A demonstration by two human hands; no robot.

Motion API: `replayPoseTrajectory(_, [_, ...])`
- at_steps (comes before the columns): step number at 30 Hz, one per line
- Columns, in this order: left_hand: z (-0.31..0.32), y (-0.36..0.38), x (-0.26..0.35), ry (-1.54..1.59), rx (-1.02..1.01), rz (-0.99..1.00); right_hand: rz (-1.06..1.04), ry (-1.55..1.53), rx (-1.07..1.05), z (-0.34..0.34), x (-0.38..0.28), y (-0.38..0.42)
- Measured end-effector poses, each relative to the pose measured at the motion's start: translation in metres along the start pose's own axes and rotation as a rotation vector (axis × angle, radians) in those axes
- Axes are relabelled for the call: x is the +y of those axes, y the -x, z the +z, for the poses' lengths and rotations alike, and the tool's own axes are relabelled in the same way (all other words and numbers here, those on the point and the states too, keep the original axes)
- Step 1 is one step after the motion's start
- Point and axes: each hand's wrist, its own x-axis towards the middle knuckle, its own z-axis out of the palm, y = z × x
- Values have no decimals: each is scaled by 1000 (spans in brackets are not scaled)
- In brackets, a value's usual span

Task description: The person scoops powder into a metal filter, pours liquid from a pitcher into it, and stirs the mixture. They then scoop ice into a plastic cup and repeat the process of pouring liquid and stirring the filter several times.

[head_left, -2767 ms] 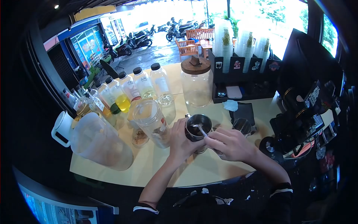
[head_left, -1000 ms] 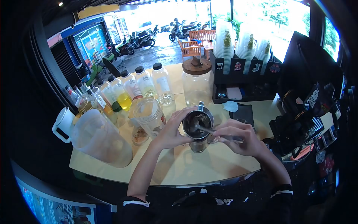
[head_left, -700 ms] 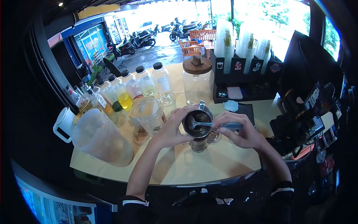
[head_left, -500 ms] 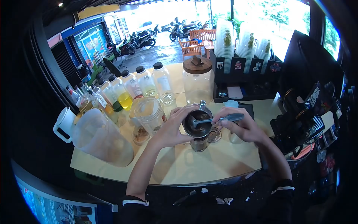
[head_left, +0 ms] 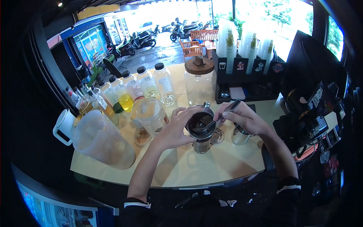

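My left hand (head_left: 179, 128) is wrapped round a steel cup (head_left: 190, 133) tilted so that its dark inside faces me. In my right hand (head_left: 242, 118) is a slim spoon (head_left: 219, 119); its lower end sits inside the cup, and its exact shape there is hard to make out. Directly beneath the cup stands a small clear container (head_left: 202, 146) with brownish contents, partly hidden. A round metal lid (head_left: 217, 136) lies beside it. To the right, under my right hand, a shiny metal cup (head_left: 239, 136) stands on the table.
Left of my hands are a clear plastic jar (head_left: 151, 113), a large cloudy pitcher (head_left: 102, 140) and several black-capped bottles (head_left: 145, 83). Behind stands a wooden-lidded glass jar (head_left: 200, 85). Stacked plastic cups (head_left: 227, 41) fill a black holder; dark machinery (head_left: 302, 121) is at right.
My right hand has swung the spoon from nearly level to a steeper slant, its handle end now raised. The left hand and steel cup have hardly moved. The metal cup at right shows more.
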Motion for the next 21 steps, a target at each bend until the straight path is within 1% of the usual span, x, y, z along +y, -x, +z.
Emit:
replayPoseTrajectory(2, [0, 0, 0, -25, -15, 2, -29, 93, 4, -3, 0, -2])
replayPoseTrajectory(6, [0, 1, 1, 2, -6, -18, -88, 53, 29, -1, -2, -4])
replayPoseTrajectory(8, [-1, 0, 1, -4, -20, -26, -87, 205, -6, 0, -8, -4])
replayPoseTrajectory(12, [-1, 1, 3, -24, -2, -11, -97, 97, 42, -3, -6, -4])
replayPoseTrajectory(14, [0, -1, 3, -27, -7, -5, -90, 270, -21, -1, -12, -4])
replayPoseTrajectory(18, [0, -2, 4, -36, 0, 7, -94, 153, 12, -2, -9, -8])
replayPoseTrajectory(20, [1, -4, 5, -36, -5, 27, -92, 326, -36, -4, -11, -12])
replayPoseTrajectory(21, [1, -4, 5, -48, -3, 32, -92, 327, -33, -4, -10, -11])
